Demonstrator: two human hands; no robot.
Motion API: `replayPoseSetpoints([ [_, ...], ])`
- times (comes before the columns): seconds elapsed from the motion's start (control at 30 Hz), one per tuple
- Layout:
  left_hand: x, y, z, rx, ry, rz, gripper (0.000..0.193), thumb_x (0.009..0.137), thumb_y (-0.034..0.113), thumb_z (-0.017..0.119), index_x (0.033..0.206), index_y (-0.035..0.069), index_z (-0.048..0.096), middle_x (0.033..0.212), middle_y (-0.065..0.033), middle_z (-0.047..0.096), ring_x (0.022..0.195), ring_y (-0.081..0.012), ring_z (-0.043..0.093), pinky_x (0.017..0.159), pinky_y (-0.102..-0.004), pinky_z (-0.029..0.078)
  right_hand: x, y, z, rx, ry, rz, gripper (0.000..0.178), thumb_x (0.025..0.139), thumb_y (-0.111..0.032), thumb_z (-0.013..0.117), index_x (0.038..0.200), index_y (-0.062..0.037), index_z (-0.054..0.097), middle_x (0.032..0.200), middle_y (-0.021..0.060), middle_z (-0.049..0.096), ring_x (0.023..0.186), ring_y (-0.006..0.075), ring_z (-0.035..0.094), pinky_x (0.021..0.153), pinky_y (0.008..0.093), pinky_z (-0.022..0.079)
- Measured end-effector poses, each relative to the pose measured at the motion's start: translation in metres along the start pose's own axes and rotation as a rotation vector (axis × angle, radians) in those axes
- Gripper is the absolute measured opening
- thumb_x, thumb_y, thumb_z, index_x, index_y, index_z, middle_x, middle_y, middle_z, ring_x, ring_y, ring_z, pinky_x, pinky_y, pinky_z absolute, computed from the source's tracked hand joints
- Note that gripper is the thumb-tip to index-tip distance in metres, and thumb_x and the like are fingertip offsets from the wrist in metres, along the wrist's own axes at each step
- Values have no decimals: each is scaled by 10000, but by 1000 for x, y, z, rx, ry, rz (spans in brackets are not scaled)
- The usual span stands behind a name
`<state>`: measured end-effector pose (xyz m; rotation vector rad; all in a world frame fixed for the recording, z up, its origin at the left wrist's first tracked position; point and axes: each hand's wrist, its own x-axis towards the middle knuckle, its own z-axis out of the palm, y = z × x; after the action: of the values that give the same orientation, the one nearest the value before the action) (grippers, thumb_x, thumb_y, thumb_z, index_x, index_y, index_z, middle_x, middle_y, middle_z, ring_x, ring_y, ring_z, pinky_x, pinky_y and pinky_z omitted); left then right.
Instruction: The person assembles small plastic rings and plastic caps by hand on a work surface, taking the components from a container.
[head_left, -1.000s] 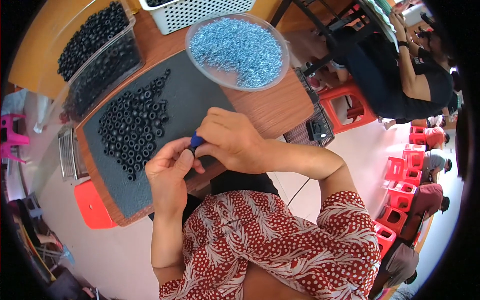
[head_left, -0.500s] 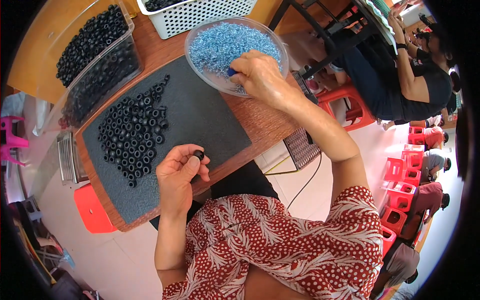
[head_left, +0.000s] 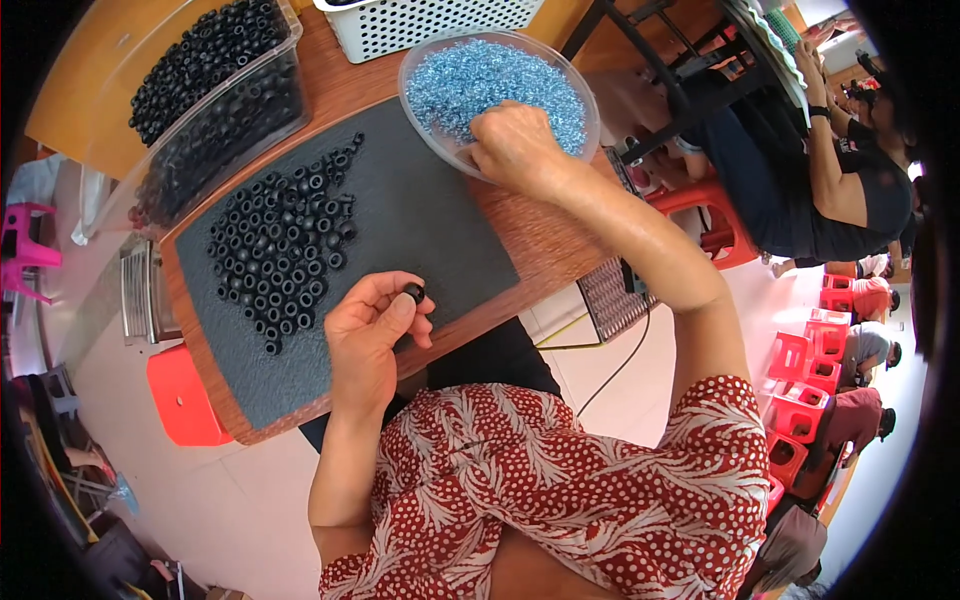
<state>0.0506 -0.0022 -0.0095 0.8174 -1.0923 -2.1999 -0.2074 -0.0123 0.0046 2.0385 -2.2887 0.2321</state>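
Between the thumb and fingers of my left hand (head_left: pixel 368 325) is a small black plastic ring-shaped piece (head_left: pixel 414 292), held just above the near edge of a dark mat (head_left: pixel 445 225). Many similar black rings (head_left: pixel 275 255) lie loosely spread on the mat, left of that hand. My right hand (head_left: pixel 520 148) reaches over the near rim of a round clear tub (head_left: pixel 592 112). Small shiny light-blue pieces (head_left: pixel 480 85) fill the tub. The right fingers curl downward at the pieces; their tips, and anything between them, are hidden behind the hand.
A clear bin (head_left: pixel 290 85) of black rings stands at the table's far left. Behind the mat is a white perforated basket (head_left: pixel 430 28). The wooden table edge (head_left: pixel 480 313) runs close to my lap. To the right, a person (head_left: pixel 800 180) sits on a red stool (head_left: pixel 715 215).
My right hand has turned and closed over the blue pieces; the dark blue thing at its fingertips is now out of sight. The left hand still holds the black ring. The whole view has shifted slightly.
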Motion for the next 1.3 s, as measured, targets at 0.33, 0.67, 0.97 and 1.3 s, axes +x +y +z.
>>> replayPoseSetpoints([
  [0.33,1,-1,-3,-88,36,33,160,865,62,584,977,-52,592,825,-116,623,620,-133,573,563,-252,488,-26,-14,-33,161,149,-105,182,697,-130,651,696,15,540,663,161,552,660,336,566,591,412,445],
  [0.67,0,0,-3,-98,70,103,196,850,70,611,1002,-53,610,854,-106,630,646,-128,570,591,-244,482,-45,-73,-50,871,-358,-116,269,702,-178,636,691,79,556,605,233,547,567,351,555,547,401,433],
  [0.97,-6,-5,-4,-62,73,165,197,821,50,639,989,-52,627,821,-72,619,637,-120,572,589,-241,488,-38,-77,-45,1069,-594,58,258,664,-132,663,578,60,515,509,82,470,525,85,454,461,289,367],
  [1.3,-8,-6,-3,-252,44,118,203,862,69,595,1014,-64,585,833,-106,617,643,-148,589,583,-270,498,-38,-84,-44,1088,-600,84,277,773,-202,691,642,3,558,559,-6,515,539,34,443,463,221,325],
])
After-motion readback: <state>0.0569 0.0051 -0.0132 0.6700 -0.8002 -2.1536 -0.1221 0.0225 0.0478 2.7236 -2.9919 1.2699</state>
